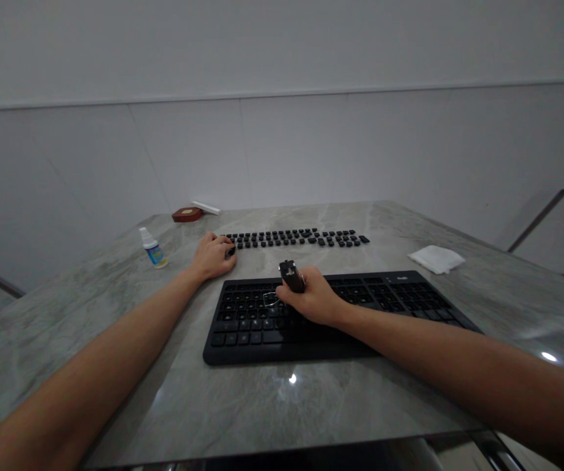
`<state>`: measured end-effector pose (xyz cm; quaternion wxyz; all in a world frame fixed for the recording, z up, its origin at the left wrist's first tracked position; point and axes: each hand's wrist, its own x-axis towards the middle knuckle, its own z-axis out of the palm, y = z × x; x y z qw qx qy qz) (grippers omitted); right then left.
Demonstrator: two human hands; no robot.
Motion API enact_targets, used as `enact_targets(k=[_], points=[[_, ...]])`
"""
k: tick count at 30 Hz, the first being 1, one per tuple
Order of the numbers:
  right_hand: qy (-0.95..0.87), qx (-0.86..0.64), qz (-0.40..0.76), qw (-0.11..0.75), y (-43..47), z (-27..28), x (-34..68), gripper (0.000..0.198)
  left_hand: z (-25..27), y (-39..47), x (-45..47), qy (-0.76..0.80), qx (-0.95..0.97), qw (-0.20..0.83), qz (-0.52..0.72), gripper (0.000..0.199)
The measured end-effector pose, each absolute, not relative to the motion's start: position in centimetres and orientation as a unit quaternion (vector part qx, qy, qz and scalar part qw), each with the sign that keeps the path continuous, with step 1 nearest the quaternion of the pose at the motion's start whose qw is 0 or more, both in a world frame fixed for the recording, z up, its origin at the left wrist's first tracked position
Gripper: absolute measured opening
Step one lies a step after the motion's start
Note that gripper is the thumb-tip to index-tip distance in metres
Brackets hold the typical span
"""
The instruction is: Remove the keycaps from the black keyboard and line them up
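A black keyboard lies on the marbled table, several of its keys removed in the upper rows and the lower rows still capped. My right hand is closed around the black handle of a keycap puller, whose wire loop shows over the keyboard's left half. Beyond the keyboard, loose black keycaps are laid out in rows. At the left end of those rows, my left hand pinches a black keycap close to the table top; its fingers partly cover it.
A white spray bottle with a blue label stands at left. Behind it lie a reddish-brown box and a white flat object. A folded white cloth rests at right. The grey wall rises behind the table.
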<state>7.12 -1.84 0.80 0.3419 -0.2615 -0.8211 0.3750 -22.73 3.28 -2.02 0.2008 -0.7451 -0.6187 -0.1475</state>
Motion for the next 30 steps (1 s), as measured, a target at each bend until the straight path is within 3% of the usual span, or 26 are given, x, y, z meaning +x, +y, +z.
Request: enact_targets(k=[20,30], points=[[-0.824,-0.27,0.366,0.338,-1.86,0.84,7.17,0.036,-1.82,2.96,-22.83,-0.599,-0.751,0.211,-0.182,0.022],[-0.82,-0.267,0.376,0.339,-1.89,0.88,7.18,0.036,-1.68,2.92,-23.05,-0.616,-0.729,0.211,-0.21,0.028]])
